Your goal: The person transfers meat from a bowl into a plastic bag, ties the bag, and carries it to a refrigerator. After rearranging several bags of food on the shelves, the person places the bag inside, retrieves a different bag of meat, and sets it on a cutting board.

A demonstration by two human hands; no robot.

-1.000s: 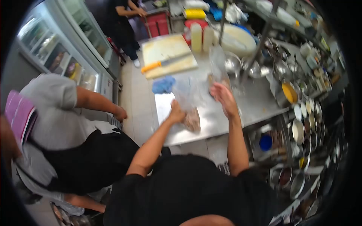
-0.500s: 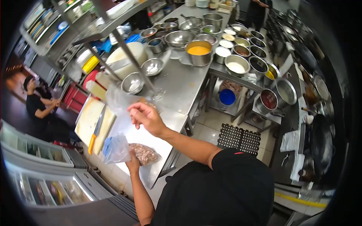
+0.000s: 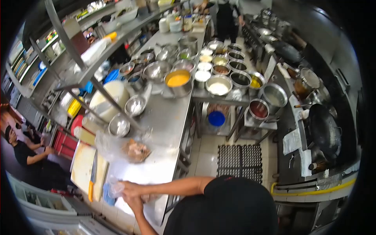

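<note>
My left hand (image 3: 135,203) is closed round the gathered neck of a clear plastic bag (image 3: 116,188) at the front of the steel table. My right hand (image 3: 134,189) meets it from above and pinches the same bag, its fingers partly hidden. The bag's lower part, with pieces of raw meat in it, shows only a little behind my wrists. A blue patch (image 3: 108,194) is at the bag's mouth end. Farther up the table lies a second clear bag with pinkish meat (image 3: 136,151), touched by neither hand.
Left of my hands a knife with an orange handle (image 3: 91,191) lies on a cutting board (image 3: 79,174). Metal bowls (image 3: 119,125) and a pot of orange liquid (image 3: 178,81) stand farther back. Sauce pots and a wok (image 3: 324,129) are to the right; other people stand at left and back.
My right hand has come down from above the table onto the bag's neck beside my left hand. The view has shifted, and the second bag of meat is now uncovered.
</note>
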